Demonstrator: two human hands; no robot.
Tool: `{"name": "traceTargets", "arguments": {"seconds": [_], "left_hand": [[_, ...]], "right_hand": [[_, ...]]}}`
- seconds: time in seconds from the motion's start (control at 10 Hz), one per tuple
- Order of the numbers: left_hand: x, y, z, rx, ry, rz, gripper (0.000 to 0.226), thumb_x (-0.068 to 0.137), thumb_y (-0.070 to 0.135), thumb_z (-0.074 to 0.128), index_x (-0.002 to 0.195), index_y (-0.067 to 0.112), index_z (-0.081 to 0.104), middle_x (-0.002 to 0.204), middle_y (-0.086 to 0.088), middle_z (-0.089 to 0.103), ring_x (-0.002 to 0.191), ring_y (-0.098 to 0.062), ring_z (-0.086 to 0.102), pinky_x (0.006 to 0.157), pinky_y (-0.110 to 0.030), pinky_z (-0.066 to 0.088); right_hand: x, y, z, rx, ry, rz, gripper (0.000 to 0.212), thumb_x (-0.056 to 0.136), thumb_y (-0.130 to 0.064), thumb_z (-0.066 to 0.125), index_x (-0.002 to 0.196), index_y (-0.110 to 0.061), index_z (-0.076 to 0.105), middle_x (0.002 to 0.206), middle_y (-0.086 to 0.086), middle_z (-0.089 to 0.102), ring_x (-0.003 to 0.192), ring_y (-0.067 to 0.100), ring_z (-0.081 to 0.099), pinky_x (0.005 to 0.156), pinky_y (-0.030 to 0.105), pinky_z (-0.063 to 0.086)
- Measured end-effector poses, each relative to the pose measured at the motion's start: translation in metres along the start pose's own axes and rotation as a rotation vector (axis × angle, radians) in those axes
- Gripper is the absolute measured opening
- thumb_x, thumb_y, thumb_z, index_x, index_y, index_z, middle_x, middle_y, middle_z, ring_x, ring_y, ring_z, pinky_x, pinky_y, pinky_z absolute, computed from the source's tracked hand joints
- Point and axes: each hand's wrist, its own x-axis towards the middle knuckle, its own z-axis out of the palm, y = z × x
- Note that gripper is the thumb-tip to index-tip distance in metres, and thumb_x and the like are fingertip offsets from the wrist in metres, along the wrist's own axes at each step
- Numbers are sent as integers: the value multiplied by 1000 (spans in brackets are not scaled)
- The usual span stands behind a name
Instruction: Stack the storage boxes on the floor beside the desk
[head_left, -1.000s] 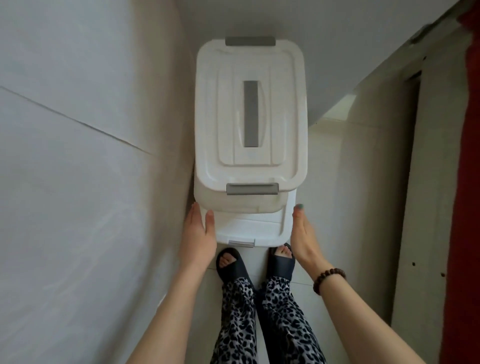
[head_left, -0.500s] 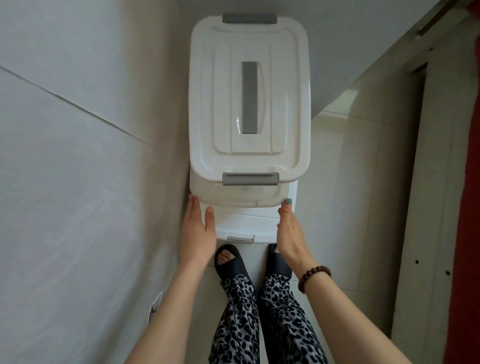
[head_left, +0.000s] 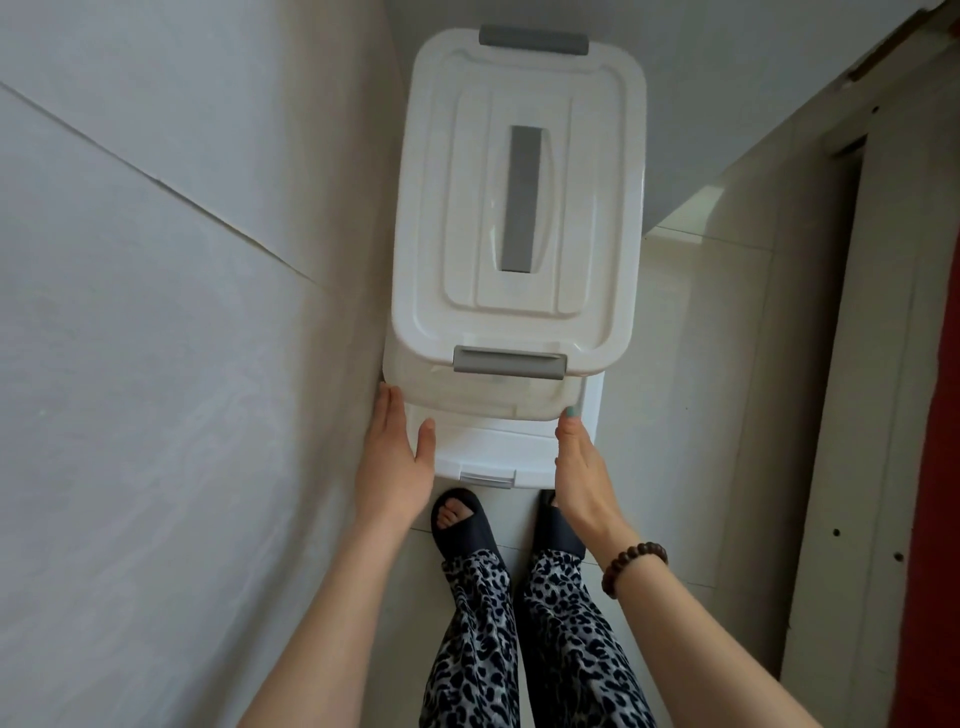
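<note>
I note: brown bead bracelet (head_left: 632, 565) at right wrist; teal thumbnail on right hand (head_left: 582, 483); grey-black leopard-print trousers (head_left: 519, 649); 2 dark open-toe slippers (head_left: 465, 527).

Two stacked boxes show, upper box (head_left: 447, 218) and lower box (head_left: 493, 449), plus left hand (head_left: 396, 467), right hand (head_left: 581, 470), two slippers (head_left: 470, 538), one bracelet (head_left: 635, 564).

Floor (head_left: 701, 364): pale glossy tiles, grout lines visible.
Left side: light grey wall (head_left: 156, 364) with one diagonal seam.
Right side: off-white panel (head_left: 857, 467) with small dark holes; red strip (head_left: 935, 467) at the frame edge.
Black open-toe slippers (head_left: 462, 525), side by side on the tiles.
Leopard-print trousers (head_left: 519, 649).
Brown bead bracelet (head_left: 634, 564) on the right wrist.
</note>
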Motion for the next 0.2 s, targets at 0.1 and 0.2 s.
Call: {"name": "traceTargets", "arguments": {"seconds": [0.1, 0.2], "left_hand": [[-1, 0, -3, -3, -50, -12, 67, 95, 33, 43, 150, 14, 9, 158, 3, 2, 143, -10, 7, 112, -22, 10], [-5, 4, -10, -29, -53, -40, 62, 92, 27, 51, 146, 13, 25, 155, -2, 21, 141, -15, 22, 113, -28, 21]], "right_hand": [[6, -1, -8, -69, -41, 6, 76, 88, -59, 47, 151, -27, 19, 154, -9, 30, 139, 8, 29, 113, 32, 26], [8, -5, -17, -293, -50, 33, 74, 84, -34, 66, 148, -19, 30, 148, -2, 40, 134, 15, 40, 106, 41, 40]]}}
